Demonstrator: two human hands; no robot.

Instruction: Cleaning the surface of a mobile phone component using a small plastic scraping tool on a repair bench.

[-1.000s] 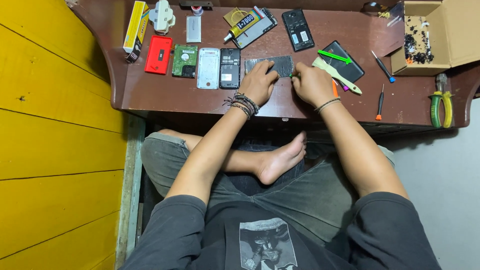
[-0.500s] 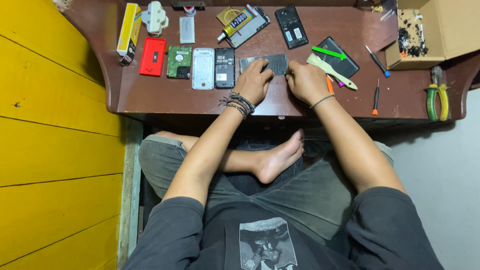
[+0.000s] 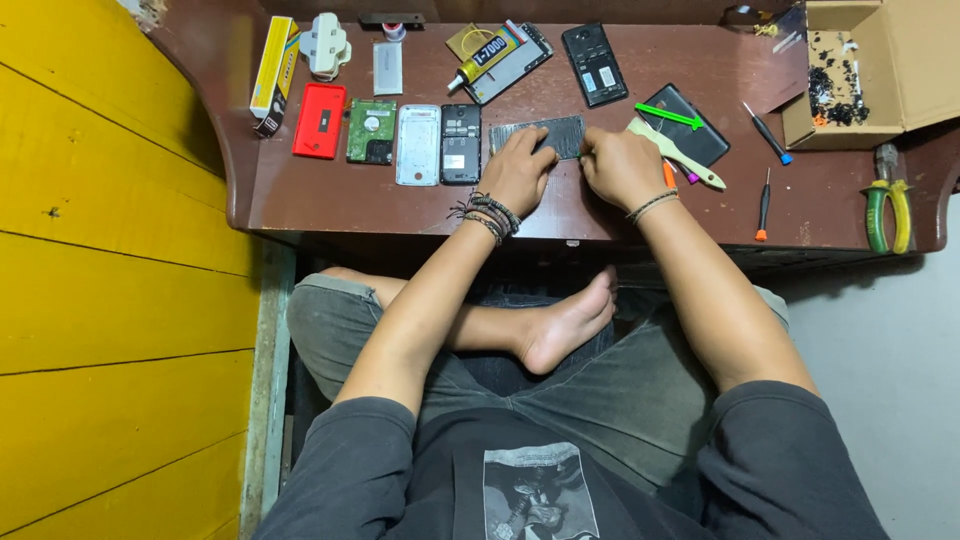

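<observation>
Dark red-brown desk [image 3: 320, 195] set against a yellow plank wall [image 3: 110, 250]; seen from above, with crossed legs and a bare foot [image 3: 565, 325] below the desk edge.

A flat grey phone part [image 3: 545, 133] is laid on the desk near its middle. It is held between both hands. The left hand [image 3: 520, 172], beaded bands at the wrist, is pressed on the part's left end, fingers curled close together over it. The right hand [image 3: 622, 165] is placed at the right end, fingers bunched at the edge; whether something is pinched there cannot be told.

Just left of the left hand, a row is noted: black phone body [image 3: 461, 143], silver phone frame [image 3: 418, 145], green circuit board [image 3: 371, 131], red cover [image 3: 320, 120]. A yellow box [image 3: 273, 60] lies further left. A glue tube [image 3: 490, 55] and another black phone [image 3: 594, 63] lie behind. To the right are a pale brush [image 3: 675, 153], green tool [image 3: 668, 116], two screwdrivers [image 3: 764, 205], green-handled pliers [image 3: 885, 205] and a cardboard box [image 3: 890, 60] of small dark bits.
</observation>
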